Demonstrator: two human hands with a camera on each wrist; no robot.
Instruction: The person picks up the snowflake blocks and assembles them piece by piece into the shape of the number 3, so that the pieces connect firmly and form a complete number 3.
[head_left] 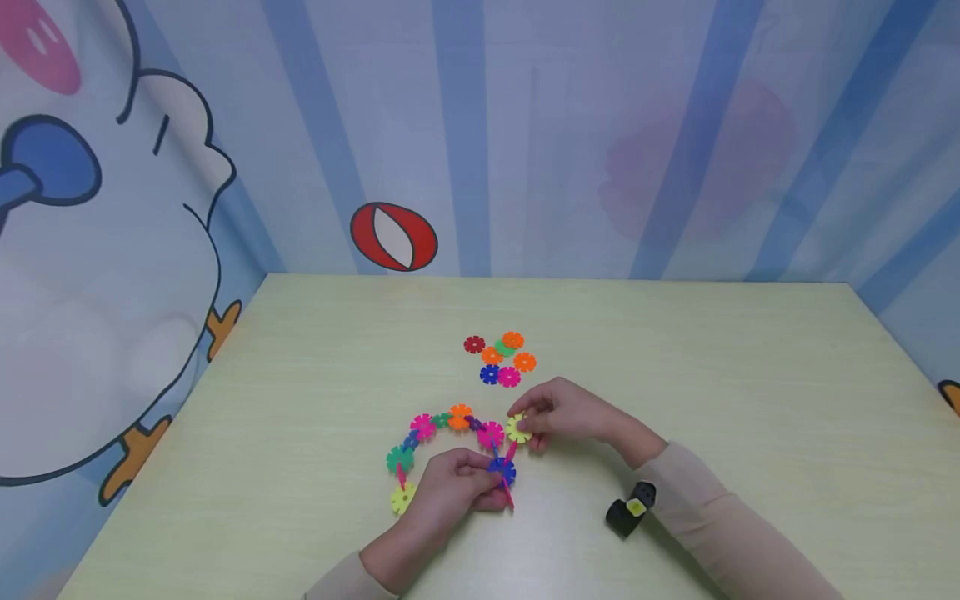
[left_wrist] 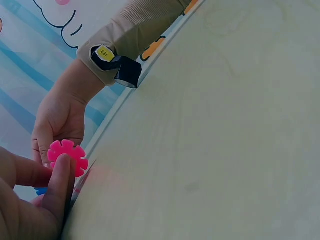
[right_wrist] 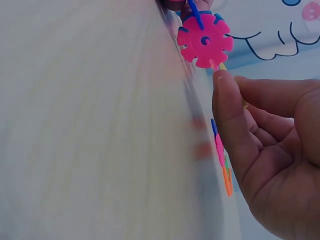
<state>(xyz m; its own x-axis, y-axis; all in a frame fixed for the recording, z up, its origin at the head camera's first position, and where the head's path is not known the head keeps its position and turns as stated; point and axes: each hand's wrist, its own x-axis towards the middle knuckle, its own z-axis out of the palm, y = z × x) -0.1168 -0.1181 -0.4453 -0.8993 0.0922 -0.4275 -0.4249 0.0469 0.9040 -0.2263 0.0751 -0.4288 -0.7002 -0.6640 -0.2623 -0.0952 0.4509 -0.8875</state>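
- Yellow disc (head_left: pixel 514 431) is pinched at the fingertips of the right hand (head_left: pixel 561 410).
- Nearer the body, a blue disc (head_left: pixel 504 469) is pinched by the left hand (head_left: pixel 453 490).
- Between both, a pink disc (head_left: pixel 512 452) is seen edge-on from the head; its broad face is shown by the right wrist camera.
- Loose discs (head_left: pixel 489 357) are shown farther off in the head view.

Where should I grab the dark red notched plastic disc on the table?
Probably pinch the dark red disc by its left rim, coming from the left: it lies flat, and an orange notched plastic disc sits close on its right.
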